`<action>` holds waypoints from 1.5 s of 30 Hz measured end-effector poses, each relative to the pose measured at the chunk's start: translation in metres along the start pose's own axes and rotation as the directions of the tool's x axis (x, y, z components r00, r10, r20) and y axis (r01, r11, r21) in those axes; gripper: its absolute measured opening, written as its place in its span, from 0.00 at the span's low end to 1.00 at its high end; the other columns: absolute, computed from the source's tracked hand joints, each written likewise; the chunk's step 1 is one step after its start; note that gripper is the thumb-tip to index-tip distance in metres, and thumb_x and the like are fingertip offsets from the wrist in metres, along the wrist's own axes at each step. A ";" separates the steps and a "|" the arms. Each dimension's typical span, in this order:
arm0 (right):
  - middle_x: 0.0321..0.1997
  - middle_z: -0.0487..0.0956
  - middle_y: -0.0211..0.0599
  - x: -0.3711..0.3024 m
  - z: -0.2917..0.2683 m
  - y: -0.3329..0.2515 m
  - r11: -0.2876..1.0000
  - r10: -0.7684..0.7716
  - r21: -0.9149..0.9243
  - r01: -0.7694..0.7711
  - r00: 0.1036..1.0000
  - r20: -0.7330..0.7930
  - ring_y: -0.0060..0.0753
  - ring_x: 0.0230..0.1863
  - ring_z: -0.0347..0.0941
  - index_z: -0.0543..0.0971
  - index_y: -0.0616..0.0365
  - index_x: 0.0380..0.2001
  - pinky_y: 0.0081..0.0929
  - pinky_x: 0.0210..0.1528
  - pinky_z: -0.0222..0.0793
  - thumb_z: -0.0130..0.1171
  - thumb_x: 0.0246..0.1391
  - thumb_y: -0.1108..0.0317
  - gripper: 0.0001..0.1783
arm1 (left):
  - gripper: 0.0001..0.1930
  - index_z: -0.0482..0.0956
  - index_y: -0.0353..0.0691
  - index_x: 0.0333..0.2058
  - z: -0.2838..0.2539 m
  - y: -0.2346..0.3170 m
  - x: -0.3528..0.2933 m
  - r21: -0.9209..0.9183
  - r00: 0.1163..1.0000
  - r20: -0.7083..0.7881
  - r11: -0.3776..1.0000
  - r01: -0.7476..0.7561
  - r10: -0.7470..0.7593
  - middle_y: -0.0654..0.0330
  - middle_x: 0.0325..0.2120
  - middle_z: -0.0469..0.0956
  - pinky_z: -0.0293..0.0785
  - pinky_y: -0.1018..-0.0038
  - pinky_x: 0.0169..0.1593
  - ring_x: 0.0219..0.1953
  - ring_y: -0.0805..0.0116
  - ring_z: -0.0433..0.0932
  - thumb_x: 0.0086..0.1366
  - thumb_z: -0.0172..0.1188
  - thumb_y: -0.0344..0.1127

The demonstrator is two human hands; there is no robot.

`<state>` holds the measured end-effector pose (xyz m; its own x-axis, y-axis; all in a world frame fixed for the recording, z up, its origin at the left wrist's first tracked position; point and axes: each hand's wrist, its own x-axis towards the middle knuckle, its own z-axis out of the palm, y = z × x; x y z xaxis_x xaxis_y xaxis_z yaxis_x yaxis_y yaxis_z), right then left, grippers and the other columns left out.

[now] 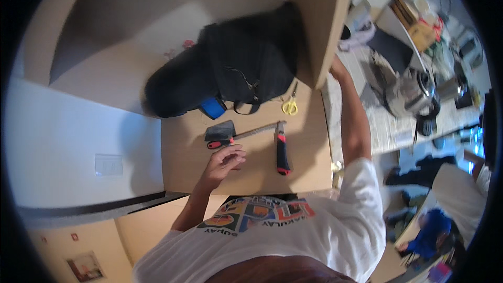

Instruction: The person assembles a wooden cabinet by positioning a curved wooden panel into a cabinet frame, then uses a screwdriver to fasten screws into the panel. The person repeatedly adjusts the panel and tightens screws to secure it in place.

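My left hand hovers over the front of the wooden desk top, fingers loosely bent and apart, with nothing visible in it. Just beyond its fingertips lies a dark flat blade beside a red and black handle. A narrow metal strip runs from there toward a tool with a black and red grip; I cannot tell whether they are joined. Yellow-handled scissors rest farther back. My right hand reaches to the upright wooden panel, its fingers mostly hidden.
A large black bag with a blue patch fills the back of the desk. To the right, a cluttered counter holds a metal pitcher-like appliance and boxes. Other people are at the lower right.
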<state>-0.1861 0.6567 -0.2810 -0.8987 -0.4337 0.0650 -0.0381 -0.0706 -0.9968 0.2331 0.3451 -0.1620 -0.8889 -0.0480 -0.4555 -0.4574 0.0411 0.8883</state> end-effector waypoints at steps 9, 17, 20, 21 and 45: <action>0.51 0.80 0.63 -0.257 0.202 -0.043 0.854 0.265 -0.366 -0.368 0.916 -0.302 0.54 0.52 0.79 0.74 0.64 0.56 0.44 0.49 0.75 0.66 0.55 0.43 0.38 | 0.24 0.66 0.34 0.63 -0.070 0.182 0.054 -0.221 0.753 -0.202 0.720 -0.658 0.626 0.48 0.53 0.77 0.80 0.64 0.52 0.53 0.57 0.80 0.71 0.57 0.36; 0.41 0.76 0.53 -0.282 0.273 0.004 0.544 -0.017 -0.772 -0.330 0.915 -0.403 0.59 0.42 0.76 0.73 0.60 0.48 0.50 0.43 0.74 0.63 0.53 0.67 0.20 | 0.29 0.60 0.30 0.64 -0.062 0.378 0.004 -0.792 0.417 -0.121 0.166 -0.588 0.901 0.42 0.65 0.63 0.61 0.57 0.68 0.66 0.53 0.66 0.72 0.54 0.40; 0.31 0.75 0.48 -0.286 0.276 -0.015 0.780 0.099 -0.504 -0.371 0.868 -0.486 0.48 0.28 0.75 0.72 0.62 0.43 0.42 0.34 0.76 0.54 0.56 0.71 0.11 | 0.39 0.45 0.27 0.69 -0.105 0.380 0.027 -0.937 0.056 0.094 0.107 -0.333 0.994 0.44 0.72 0.42 0.37 0.55 0.75 0.74 0.52 0.42 0.71 0.54 0.42; 0.31 0.75 0.43 -0.291 0.282 -0.039 0.864 0.192 -0.308 -0.399 0.825 -0.531 0.39 0.26 0.74 0.72 0.61 0.43 0.37 0.31 0.75 0.51 0.58 0.71 0.11 | 0.41 0.41 0.27 0.70 -0.110 0.376 0.032 -0.952 0.057 0.078 0.091 -0.292 0.995 0.44 0.74 0.38 0.33 0.55 0.76 0.76 0.51 0.38 0.71 0.53 0.43; 0.28 0.72 0.30 -0.248 0.327 -0.200 0.984 0.017 -0.170 -0.060 0.969 -0.245 0.18 0.21 0.69 0.73 0.59 0.47 0.20 0.22 0.70 0.48 0.72 0.52 0.20 | 0.38 0.36 0.28 0.71 -0.189 0.344 -0.028 -0.980 0.419 0.114 0.170 -0.099 0.901 0.44 0.74 0.37 0.34 0.51 0.76 0.77 0.48 0.33 0.75 0.44 0.41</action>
<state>0.1872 0.4842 -0.0828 -0.9788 -0.2017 0.0348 -0.0579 0.1097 -0.9923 0.1048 0.1721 0.1671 -0.7871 0.1310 0.6028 0.0336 -0.9666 0.2540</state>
